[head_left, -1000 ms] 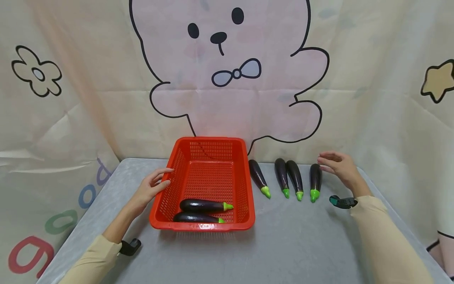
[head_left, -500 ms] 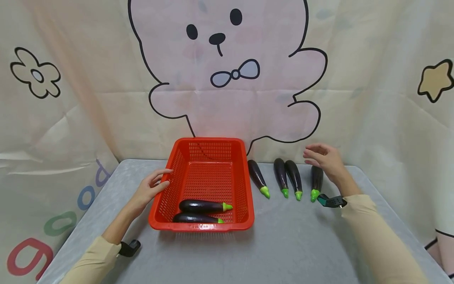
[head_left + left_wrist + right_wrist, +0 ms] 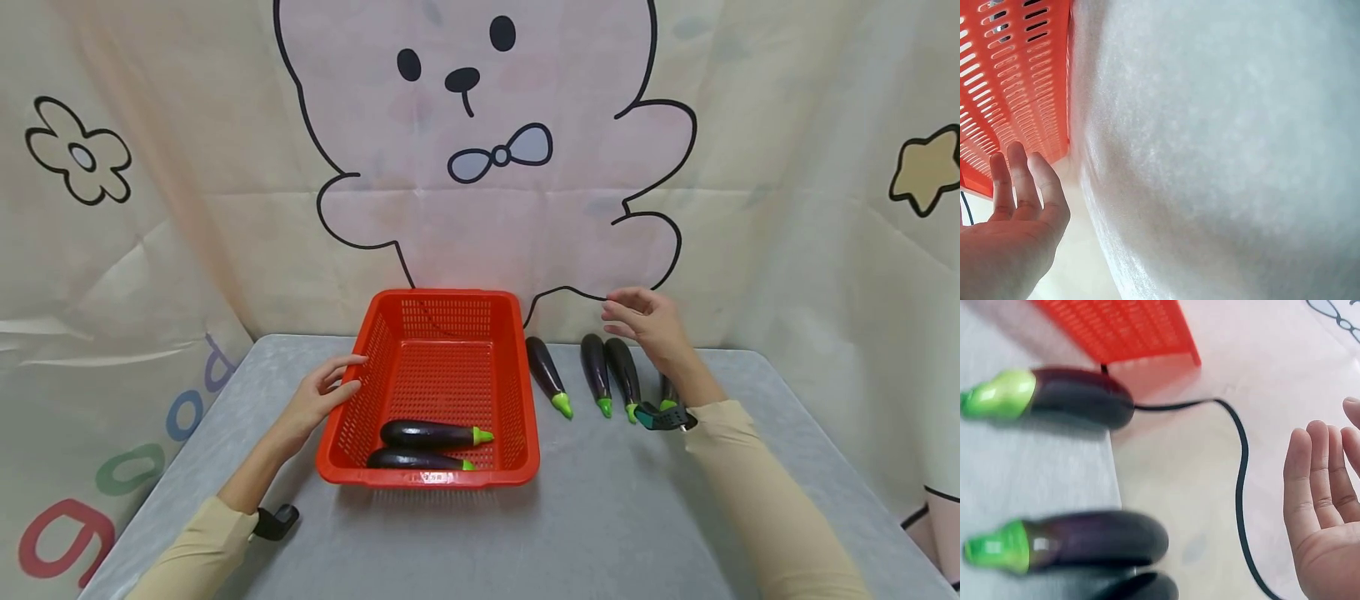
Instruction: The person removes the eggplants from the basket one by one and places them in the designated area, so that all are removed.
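A red plastic basket [image 3: 424, 478] stands on the table with two eggplants [image 3: 426, 434] lying in its near end. My left hand [image 3: 318, 398] touches the basket's left side near the rim; in the left wrist view its fingers [image 3: 1019, 181] extend along the slotted outer wall. To the right of the basket, one eggplant [image 3: 545, 367] lies alone, then a close pair, the nearer to the basket being a dark eggplant [image 3: 595, 367]. My right hand [image 3: 652, 325] hovers empty above the pair's far ends, fingers loosely extended. Its wrist partly hides the rightmost eggplant [image 3: 667, 390].
The grey table [image 3: 570, 525] ends at the back against a hanging cloth [image 3: 480, 225] printed with a bear. Cloth also closes off the left and right sides. A dark camera [image 3: 660, 417] is strapped at the right wrist, another camera [image 3: 276, 522] at the left.
My right hand has moved left and slightly up, from beside the rightmost eggplant to over the pair. The left hand, the basket and the eggplants have stayed in place.
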`<state>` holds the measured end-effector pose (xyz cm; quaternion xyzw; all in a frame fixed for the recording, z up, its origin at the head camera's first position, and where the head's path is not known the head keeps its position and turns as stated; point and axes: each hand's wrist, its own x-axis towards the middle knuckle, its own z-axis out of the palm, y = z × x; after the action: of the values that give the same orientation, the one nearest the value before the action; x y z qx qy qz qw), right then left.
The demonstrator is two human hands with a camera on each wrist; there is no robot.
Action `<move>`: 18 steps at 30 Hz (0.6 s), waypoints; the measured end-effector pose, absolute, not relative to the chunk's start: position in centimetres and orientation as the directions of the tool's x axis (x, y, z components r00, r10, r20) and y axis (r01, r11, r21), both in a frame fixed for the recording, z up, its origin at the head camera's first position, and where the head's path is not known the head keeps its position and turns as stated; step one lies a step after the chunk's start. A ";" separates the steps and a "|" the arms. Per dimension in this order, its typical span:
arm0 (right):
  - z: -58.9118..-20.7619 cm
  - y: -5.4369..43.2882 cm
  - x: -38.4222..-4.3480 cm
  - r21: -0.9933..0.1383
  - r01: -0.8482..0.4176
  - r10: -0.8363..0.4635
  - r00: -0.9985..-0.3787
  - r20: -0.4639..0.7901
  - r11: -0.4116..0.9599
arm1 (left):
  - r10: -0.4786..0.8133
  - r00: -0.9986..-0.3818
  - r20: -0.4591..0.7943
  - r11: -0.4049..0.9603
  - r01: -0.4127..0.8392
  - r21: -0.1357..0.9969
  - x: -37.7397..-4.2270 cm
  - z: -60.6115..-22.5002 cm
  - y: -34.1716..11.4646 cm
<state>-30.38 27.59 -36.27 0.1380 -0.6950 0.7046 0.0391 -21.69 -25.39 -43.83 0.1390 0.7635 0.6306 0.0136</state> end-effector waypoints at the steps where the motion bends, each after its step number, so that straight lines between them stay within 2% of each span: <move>1: -36.2 27.3 -30.4 -0.967 -0.252 -0.140 -0.957 0.255 -0.042 | 0.230 -0.961 0.155 0.164 0.195 0.967 -21.7 -43.8 -25.4; 18: -35.4 20.8 -31.3 -0.960 -0.237 -0.209 -0.942 0.264 -0.146 | 0.230 -0.959 0.164 0.172 0.206 0.963 -21.6 -43.7 -25.3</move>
<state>-31.28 20.80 -35.40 0.1706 -0.6534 0.7375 0.0097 -21.57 -25.33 -43.71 0.1423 0.7654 0.6275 0.0096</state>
